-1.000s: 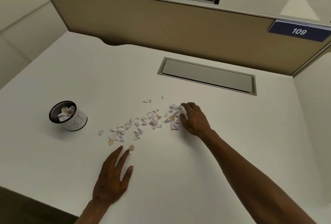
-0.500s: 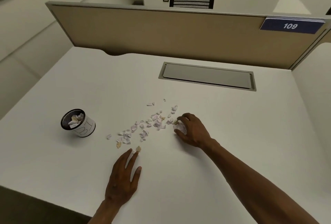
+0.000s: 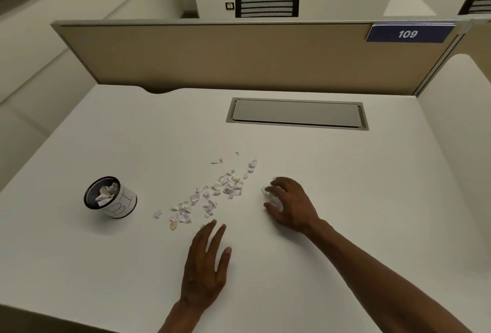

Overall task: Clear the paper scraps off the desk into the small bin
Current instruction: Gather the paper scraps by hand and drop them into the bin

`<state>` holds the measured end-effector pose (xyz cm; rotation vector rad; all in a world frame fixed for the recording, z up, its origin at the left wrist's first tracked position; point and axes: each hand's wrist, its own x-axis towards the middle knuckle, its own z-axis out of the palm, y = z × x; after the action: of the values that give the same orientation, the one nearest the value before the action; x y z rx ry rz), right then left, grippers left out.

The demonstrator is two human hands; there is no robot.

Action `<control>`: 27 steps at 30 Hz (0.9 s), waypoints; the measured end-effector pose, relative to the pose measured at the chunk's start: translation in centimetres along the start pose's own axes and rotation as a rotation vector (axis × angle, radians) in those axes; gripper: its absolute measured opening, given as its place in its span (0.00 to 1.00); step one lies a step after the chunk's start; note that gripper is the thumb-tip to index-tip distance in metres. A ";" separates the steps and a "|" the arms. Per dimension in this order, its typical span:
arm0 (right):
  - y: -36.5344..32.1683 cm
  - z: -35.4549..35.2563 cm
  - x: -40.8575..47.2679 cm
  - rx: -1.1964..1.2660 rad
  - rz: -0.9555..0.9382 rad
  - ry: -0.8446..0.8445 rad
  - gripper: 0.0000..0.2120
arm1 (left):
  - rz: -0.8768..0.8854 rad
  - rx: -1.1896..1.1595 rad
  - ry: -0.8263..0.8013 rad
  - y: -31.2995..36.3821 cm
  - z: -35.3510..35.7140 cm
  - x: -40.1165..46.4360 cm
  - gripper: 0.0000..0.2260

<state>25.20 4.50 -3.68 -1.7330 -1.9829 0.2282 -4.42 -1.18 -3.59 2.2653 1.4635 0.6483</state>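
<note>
Between both hands [image 3: 291,203], loose paper scraps [image 3: 212,194], bin [image 3: 110,197] leftward

- Your desk [image 3: 345,199] looks smooth, matt.
- Scraps [image 3: 207,197] are crumpled paper.
- Bin [image 3: 117,203] shows black mesh inside, paper-wrapped.
- Partition [image 3: 212,58] looks cloth-covered.

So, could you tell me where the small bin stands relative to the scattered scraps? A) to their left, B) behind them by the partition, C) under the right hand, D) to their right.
A: the small bin stands on the desk left of the scraps.
</note>
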 end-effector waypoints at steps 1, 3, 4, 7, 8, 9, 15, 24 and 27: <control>0.2 -0.4 -0.2 0.052 0.061 0.034 0.18 | 0.014 -0.010 -0.004 0.8 0.3 0.9 0.23; 0.8 -1.1 -0.3 0.112 0.203 0.081 0.17 | 0.038 -0.047 -0.027 2.4 1.1 3.0 0.22; 1.1 -1.3 -0.1 0.121 0.263 0.082 0.16 | 0.044 -0.075 -0.049 3.2 1.5 4.0 0.22; 2.0 -1.9 0.4 0.092 0.335 0.002 0.17 | 0.078 -0.125 -0.140 5.0 3.1 6.6 0.24; 2.1 -2.0 0.6 0.057 0.311 -0.029 0.17 | 0.090 -0.129 -0.172 5.5 3.8 7.3 0.25; 2.0 -2.1 0.7 0.020 0.269 -0.058 0.18 | 0.093 -0.128 -0.203 5.8 4.3 8.0 0.27; 0.6 -1.8 0.2 0.024 0.066 -0.206 0.18 | -0.008 -0.129 -0.280 6.7 6.0 10.6 0.33; 1.6 -2.9 -1.5 0.046 0.401 -0.069 0.18 | -0.042 -0.119 -0.429 5.5 5.7 13.2 0.43; 0.5 -2.4 -1.8 0.025 0.323 -0.129 0.17 | -0.064 -0.106 -0.482 6.0 5.7 14.9 0.43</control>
<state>26.84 2.35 -2.28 -2.0624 -1.7668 0.4830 8.54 9.79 -2.41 2.0900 1.2234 0.1360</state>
